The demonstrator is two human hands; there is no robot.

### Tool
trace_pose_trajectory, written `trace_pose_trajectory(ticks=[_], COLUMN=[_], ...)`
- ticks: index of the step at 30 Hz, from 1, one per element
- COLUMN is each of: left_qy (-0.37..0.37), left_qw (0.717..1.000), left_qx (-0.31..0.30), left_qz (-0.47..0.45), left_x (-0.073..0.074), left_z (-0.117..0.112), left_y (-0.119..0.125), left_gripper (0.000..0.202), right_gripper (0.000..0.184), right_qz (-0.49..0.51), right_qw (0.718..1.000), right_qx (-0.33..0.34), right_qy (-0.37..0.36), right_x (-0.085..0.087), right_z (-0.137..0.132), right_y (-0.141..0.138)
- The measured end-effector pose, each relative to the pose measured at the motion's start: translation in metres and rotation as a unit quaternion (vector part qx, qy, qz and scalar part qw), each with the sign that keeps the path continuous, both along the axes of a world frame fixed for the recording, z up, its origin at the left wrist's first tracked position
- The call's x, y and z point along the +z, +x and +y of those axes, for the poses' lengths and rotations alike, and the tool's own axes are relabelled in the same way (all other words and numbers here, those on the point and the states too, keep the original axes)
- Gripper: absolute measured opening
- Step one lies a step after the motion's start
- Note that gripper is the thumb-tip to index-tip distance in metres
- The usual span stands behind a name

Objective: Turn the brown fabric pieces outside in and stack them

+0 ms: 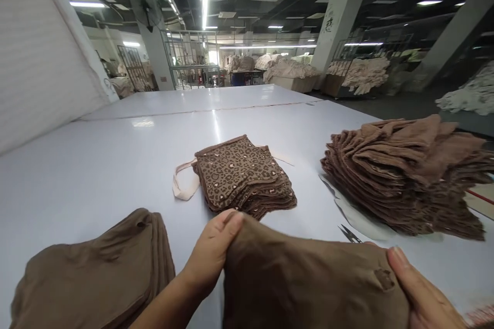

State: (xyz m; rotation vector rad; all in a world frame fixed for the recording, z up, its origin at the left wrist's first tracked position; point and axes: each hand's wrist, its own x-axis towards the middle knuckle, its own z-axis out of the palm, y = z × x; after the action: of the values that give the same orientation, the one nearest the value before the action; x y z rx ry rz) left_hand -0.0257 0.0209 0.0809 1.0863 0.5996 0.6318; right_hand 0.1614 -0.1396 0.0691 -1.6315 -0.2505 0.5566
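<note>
A plain brown fabric piece is stretched between my hands at the near side of the table. My left hand pinches its upper left corner, thumb on top. At the right edge, my right hand grips the cloth close to a small dark patch or hole. Just beyond the cloth lies a stack of leopard-print fabric pieces, with a pale strap looping out on its left. Thread snips show partly behind the cloth's top edge. The lower part of the held fabric runs out of view.
A folded stack of brown fabric is at the near left. On the right rises a tall pile of brown fleecy pieces, over a pale sheet. White material hangs at the left. Carts of cloth stand beyond the white table.
</note>
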Motion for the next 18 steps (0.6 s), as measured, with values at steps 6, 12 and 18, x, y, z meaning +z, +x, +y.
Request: trace_pose_trajectory(ticks=[6,12,18], left_qy=[0.168,0.472,0.543], left_qw=[0.964,0.828,0.722], left_qx=[0.059,-0.057,-0.244], left_qz=[0.200,0.297,0.353], left_x=[-0.040,-0.072,-0.091], left_z=[0.016,-0.011,-0.013], left_y=[0.016,-0.005,-0.017], left_gripper=[0.068,0.061,0.091], right_gripper=[0.085,0.061,0.067], right_qz=[-0.319,-0.552,-0.662], right_qw=[0.932,0.809,0.671], right_qx=[0.020,0.129,0.263], right_qy=[-0.173,-0.159,-0.206], right_x=[-0.032,-0.059,-0.104], right_z=[0.020,0.020,0.028], right_y=[0.041,0.004,-0.022])
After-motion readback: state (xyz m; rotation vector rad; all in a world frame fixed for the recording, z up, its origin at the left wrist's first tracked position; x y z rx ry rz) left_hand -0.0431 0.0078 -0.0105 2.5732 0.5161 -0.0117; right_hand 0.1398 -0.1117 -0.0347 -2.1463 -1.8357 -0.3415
